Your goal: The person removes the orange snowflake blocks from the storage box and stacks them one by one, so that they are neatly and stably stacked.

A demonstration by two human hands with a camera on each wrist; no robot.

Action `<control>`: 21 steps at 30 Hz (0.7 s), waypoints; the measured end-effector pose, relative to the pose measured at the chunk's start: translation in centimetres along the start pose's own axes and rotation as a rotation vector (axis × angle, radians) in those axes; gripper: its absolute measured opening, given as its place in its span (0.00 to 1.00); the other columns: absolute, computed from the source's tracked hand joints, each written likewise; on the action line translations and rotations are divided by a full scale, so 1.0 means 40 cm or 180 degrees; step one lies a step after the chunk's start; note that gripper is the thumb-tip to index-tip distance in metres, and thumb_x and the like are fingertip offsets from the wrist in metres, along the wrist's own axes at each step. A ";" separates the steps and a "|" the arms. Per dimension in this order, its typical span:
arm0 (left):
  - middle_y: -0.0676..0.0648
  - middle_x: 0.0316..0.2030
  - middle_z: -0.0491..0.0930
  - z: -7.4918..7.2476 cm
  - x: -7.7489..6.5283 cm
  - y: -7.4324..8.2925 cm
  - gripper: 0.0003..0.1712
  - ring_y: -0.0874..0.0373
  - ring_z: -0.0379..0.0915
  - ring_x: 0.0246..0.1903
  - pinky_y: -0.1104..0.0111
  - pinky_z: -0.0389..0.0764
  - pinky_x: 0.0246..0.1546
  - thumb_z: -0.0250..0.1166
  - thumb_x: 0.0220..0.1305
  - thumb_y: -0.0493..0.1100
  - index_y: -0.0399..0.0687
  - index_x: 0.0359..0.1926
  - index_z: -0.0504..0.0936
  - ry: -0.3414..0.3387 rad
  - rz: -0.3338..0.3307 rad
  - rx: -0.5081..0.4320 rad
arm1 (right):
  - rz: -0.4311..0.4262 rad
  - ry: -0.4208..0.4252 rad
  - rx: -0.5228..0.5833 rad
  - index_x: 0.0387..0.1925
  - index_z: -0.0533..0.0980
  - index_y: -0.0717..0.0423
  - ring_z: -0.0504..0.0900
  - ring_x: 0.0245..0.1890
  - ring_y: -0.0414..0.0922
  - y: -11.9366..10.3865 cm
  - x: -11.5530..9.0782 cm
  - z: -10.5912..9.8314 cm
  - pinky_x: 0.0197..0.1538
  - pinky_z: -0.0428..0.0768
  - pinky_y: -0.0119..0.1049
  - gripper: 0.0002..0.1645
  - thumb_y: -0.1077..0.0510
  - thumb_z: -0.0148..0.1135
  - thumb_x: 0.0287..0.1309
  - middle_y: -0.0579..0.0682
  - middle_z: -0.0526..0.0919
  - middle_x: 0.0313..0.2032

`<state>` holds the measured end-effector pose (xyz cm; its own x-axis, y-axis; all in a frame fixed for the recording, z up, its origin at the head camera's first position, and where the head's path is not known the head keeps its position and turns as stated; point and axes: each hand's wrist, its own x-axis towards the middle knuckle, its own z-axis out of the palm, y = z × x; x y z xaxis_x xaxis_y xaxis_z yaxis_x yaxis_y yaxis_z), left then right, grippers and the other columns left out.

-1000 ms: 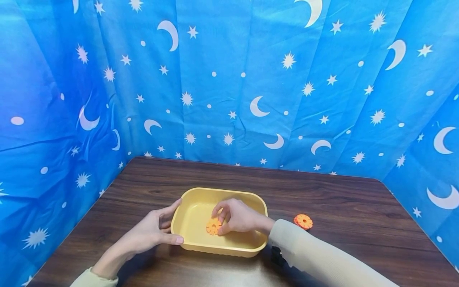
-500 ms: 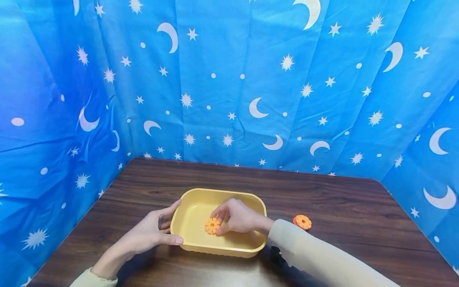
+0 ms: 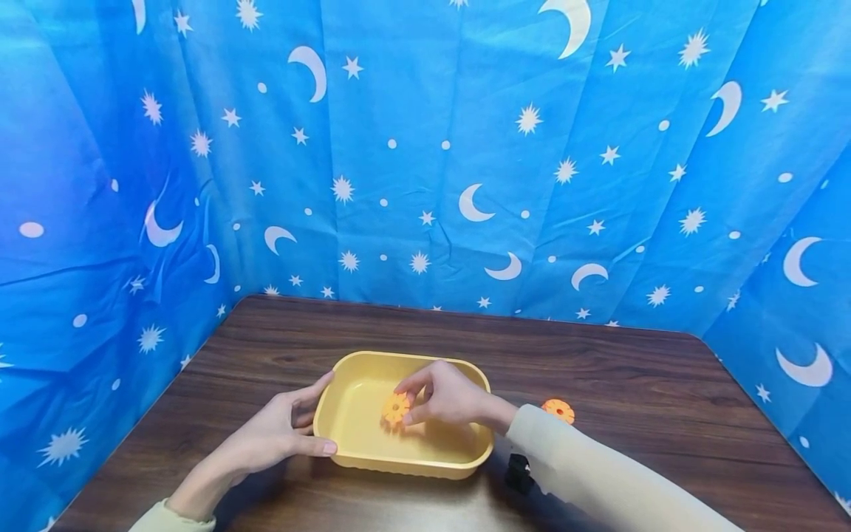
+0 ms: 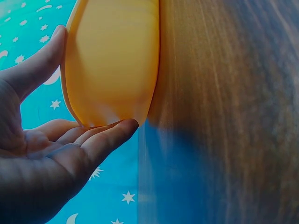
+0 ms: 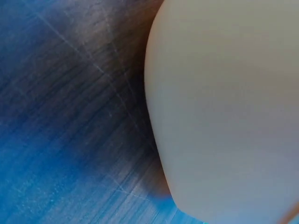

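A yellow plastic basin [image 3: 359, 462] sits on the table. At its left end my left hand [image 3: 272, 436] holds it, thumb at the near corner and fingers along the end wall. The left wrist view shows the thumb and fingertips touching the basin [image 4: 112, 56]. Inside the basin, my right hand [image 3: 448, 399] pinches an orange notched plastic disc [image 3: 396, 408] between thumb and fingers, tilted above the basin floor. The right wrist view does not show the right hand or the disc; a blurred pale rounded surface [image 5: 229, 107] fills its right side.
More orange notched discs [image 3: 558, 411] lie on the dark wooden table [image 3: 631, 384] to the right of the basin, partly behind the right sleeve [image 3: 585, 458]. A blue curtain [image 3: 412, 170] with moons and stars stands around the table. A black device [image 3: 518, 473] sits under the right wrist.
My right hand has lifted slightly, and the orange disc in it has risen and tilted. The left hand keeps its hold on the basin. The whole view has shifted a little.
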<state>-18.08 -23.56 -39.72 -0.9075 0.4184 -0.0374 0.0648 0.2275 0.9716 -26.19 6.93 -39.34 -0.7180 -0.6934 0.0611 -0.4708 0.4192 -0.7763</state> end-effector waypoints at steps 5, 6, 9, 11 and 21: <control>0.26 0.79 0.51 -0.008 0.006 0.006 0.62 0.31 0.64 0.70 0.59 0.81 0.60 0.81 0.59 0.38 0.37 0.83 0.49 -0.0038 0.0002 -0.0037 | 0.0059 0.0049 0.0061 0.49 0.87 0.63 0.65 0.15 0.37 -0.008 -0.005 -0.012 0.21 0.62 0.27 0.22 0.65 0.83 0.51 0.44 0.86 0.29; 0.26 0.79 0.51 -0.009 0.008 0.008 0.62 0.31 0.64 0.70 0.59 0.81 0.60 0.81 0.59 0.38 0.37 0.83 0.49 -0.0037 -0.0002 -0.0028 | 0.0069 0.0064 0.0057 0.49 0.87 0.63 0.65 0.14 0.37 -0.009 -0.006 -0.014 0.21 0.62 0.28 0.22 0.64 0.83 0.51 0.44 0.86 0.30; 0.27 0.79 0.51 -0.014 0.012 0.012 0.62 0.31 0.64 0.70 0.60 0.81 0.60 0.81 0.59 0.38 0.37 0.83 0.49 -0.0039 -0.0014 -0.0003 | 0.0085 0.0106 0.0061 0.48 0.88 0.62 0.64 0.14 0.37 -0.013 -0.008 -0.021 0.20 0.61 0.28 0.21 0.64 0.83 0.51 0.45 0.86 0.30; 0.27 0.79 0.51 -0.017 0.014 0.016 0.62 0.32 0.65 0.70 0.60 0.81 0.60 0.81 0.58 0.39 0.37 0.83 0.50 -0.0033 -0.0035 0.0033 | 0.0073 0.0133 0.0084 0.48 0.88 0.62 0.64 0.14 0.37 -0.016 -0.010 -0.026 0.19 0.60 0.27 0.21 0.64 0.83 0.51 0.45 0.86 0.30; 0.28 0.79 0.53 -0.030 0.024 0.031 0.63 0.31 0.66 0.70 0.54 0.79 0.62 0.82 0.57 0.42 0.39 0.83 0.52 0.0022 -0.0164 0.0161 | 0.0084 0.0310 0.0063 0.47 0.89 0.59 0.71 0.18 0.37 -0.029 -0.033 -0.049 0.22 0.66 0.27 0.21 0.61 0.84 0.50 0.43 0.86 0.30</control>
<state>-19.37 -23.92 -38.29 -0.9130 0.3989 -0.0853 0.0386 0.2927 0.9554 -25.71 8.50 -37.27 -0.7769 -0.6215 0.1005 -0.4416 0.4241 -0.7906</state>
